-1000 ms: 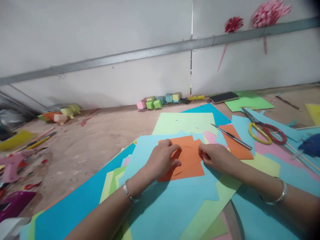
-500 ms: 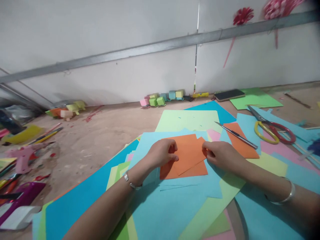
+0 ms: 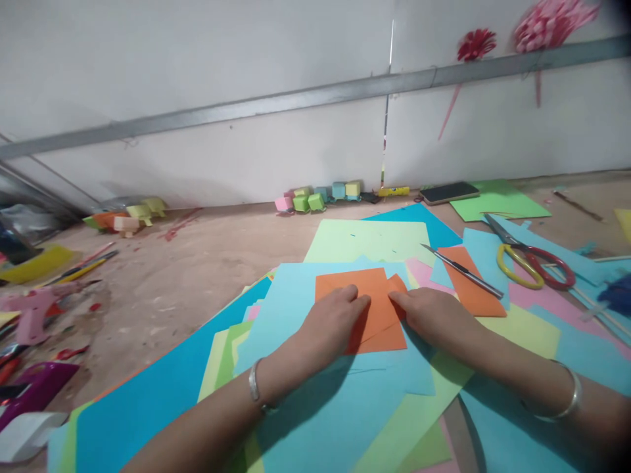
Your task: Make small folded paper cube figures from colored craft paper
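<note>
A folded piece of orange paper [image 3: 374,284] lies on light blue sheets in front of me. My left hand [image 3: 336,318] rests on its left and middle part, fingers stretched out towards the right and fingertips touching it. At the right edge my right hand [image 3: 428,311] has its fingers pressed together on a narrow orange flap; its thumb is mostly hidden. Right of that hand, a craft knife [image 3: 463,272] lies across another orange piece [image 3: 480,297]. Scissors [image 3: 535,259] with one yellow and one red handle lie beyond the knife.
Stacked coloured sheets [image 3: 158,381] spread under both arms. A pink glue gun [image 3: 37,312] and a purple tool [image 3: 39,387] lie on the left. Small paper blocks [image 3: 315,196], a yellow tube [image 3: 394,191] and a phone [image 3: 449,192] sit along the wall.
My left hand has moved right over the orange paper, its curled fingers straightening. My right hand has shifted slightly left along the flap. The view has tilted slightly.
</note>
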The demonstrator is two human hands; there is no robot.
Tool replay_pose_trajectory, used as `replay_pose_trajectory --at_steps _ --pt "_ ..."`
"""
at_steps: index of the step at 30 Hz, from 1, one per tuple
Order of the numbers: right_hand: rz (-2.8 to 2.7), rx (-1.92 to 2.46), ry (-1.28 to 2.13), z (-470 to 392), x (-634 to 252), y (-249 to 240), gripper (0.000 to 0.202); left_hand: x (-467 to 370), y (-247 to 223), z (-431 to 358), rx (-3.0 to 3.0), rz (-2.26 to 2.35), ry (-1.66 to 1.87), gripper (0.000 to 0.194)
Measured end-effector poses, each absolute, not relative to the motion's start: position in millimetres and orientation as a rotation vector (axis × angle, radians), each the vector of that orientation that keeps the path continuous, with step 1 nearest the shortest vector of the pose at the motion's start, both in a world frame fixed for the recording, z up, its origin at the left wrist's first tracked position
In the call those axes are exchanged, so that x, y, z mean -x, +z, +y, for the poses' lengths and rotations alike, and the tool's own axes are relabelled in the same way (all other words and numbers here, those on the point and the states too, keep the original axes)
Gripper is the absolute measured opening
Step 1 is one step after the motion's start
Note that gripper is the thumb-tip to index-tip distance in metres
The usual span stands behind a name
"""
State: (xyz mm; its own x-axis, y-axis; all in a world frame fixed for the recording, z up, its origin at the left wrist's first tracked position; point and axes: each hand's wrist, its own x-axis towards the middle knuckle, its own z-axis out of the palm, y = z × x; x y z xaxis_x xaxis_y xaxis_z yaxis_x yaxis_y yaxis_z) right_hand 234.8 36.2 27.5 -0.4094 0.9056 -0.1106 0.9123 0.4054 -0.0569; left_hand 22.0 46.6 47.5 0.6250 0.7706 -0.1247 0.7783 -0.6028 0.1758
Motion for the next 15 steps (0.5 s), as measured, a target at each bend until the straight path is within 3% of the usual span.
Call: replay_pose_trajectory --at_steps 5,9,15 --pt "2.548 -1.657 -0.127 32.9 -230.6 29.9 0.018 -38.2 51.2 42.9 -2.678 1.412 -0.274 0.026" --pt "2.493 -1.669 -0.099 31.8 -229.6 33.9 0.017 -45.0 46.5 45.5 -2.697 1.433 -0.275 0.044" --pt "2.374 -1.7 0.0 30.6 -225.3 40.4 0.05 -43.0 40.1 48.1 -2.72 1.415 -0.246 0.048"
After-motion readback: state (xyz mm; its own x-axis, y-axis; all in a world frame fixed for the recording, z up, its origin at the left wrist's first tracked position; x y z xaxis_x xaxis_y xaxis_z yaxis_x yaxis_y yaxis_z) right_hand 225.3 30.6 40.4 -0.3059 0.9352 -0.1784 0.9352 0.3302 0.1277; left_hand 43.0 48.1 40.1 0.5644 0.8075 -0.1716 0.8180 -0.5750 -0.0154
